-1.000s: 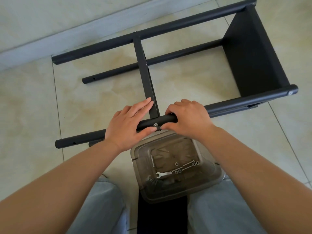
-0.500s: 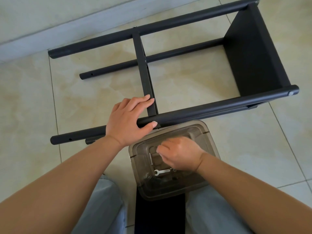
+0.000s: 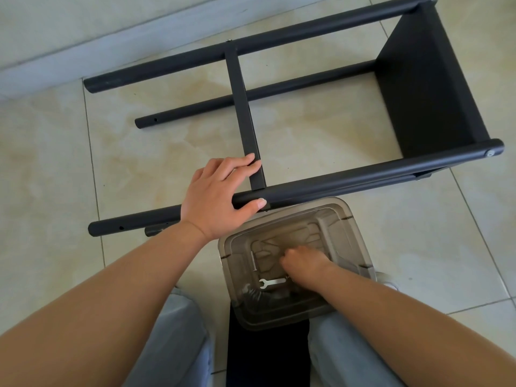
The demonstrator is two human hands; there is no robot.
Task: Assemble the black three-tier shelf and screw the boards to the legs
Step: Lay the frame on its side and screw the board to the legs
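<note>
The black shelf lies on its side on the tiled floor. Its near leg point(image 3: 363, 174) runs left to right, the far leg point(image 3: 279, 37) runs parallel behind it. A narrow middle board point(image 3: 242, 107) spans between them, and an end board point(image 3: 418, 88) closes the right side. My left hand point(image 3: 217, 199) rests over the near leg where the middle board meets it, fingers straight on the board, thumb against the leg's front. My right hand point(image 3: 304, 261) is down inside the translucent bin point(image 3: 353, 222), fingers curled over the loose hardware. What they hold is hidden.
A small silver wrench point(image 3: 272, 282) and a long bolt point(image 3: 253, 261) lie on the bin's floor. Another black board point(image 3: 265, 356) lies between my knees under the bin. A third leg point(image 3: 279, 90) lies lower, on the floor. The wall's skirting point(image 3: 83, 51) runs behind the shelf.
My right hand left the near leg and dropped into the bin, then reached deeper among the hardware. My left hand stayed on the leg and board joint.
</note>
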